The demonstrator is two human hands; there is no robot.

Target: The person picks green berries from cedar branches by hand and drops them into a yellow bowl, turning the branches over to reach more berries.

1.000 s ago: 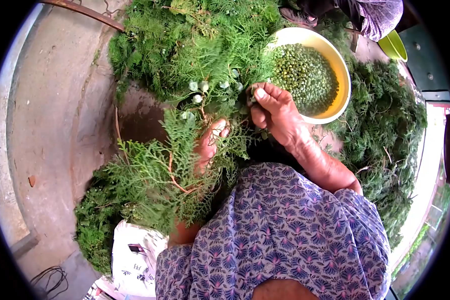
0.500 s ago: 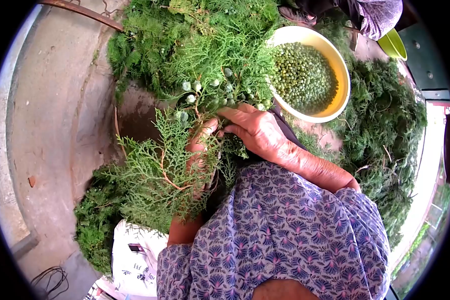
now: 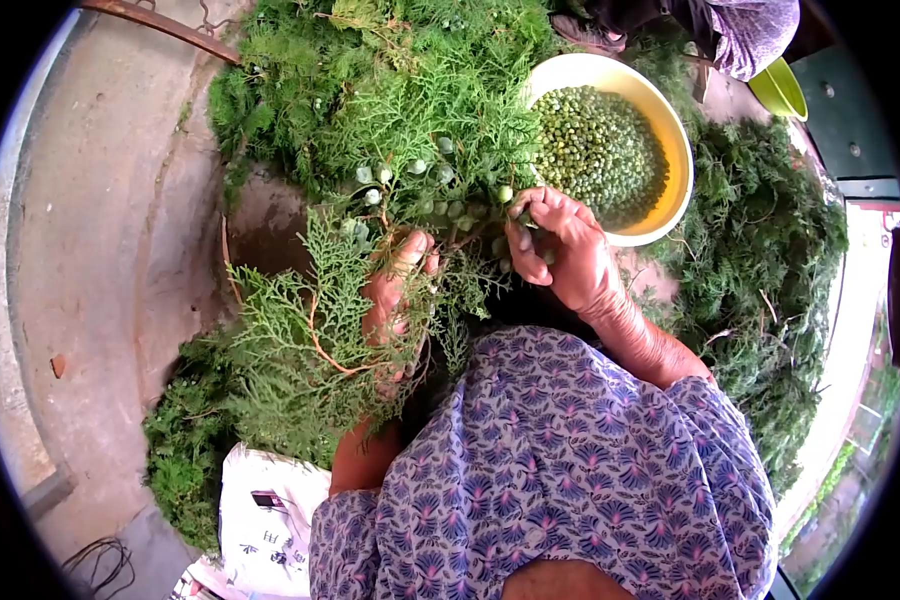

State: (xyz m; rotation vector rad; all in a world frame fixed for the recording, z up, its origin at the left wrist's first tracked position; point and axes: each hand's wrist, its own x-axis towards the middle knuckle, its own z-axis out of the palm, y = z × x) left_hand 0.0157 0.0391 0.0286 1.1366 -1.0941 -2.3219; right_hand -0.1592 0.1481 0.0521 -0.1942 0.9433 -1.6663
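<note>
left of centre, berries (image 3: 385,174) are seemingly picked from a branch (image 3: 320,347) gripped by the left hand (image 3: 394,280); whether one is pinched by the right hand (image 3: 568,242) cannot be told, and gentle plucking seems needed next.

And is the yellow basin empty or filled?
Partly full: green cones spread across the yellow basin, lying below its rim.

Single head-worn view, forward and down onto nearby hands (image 3: 576,252)
</note>
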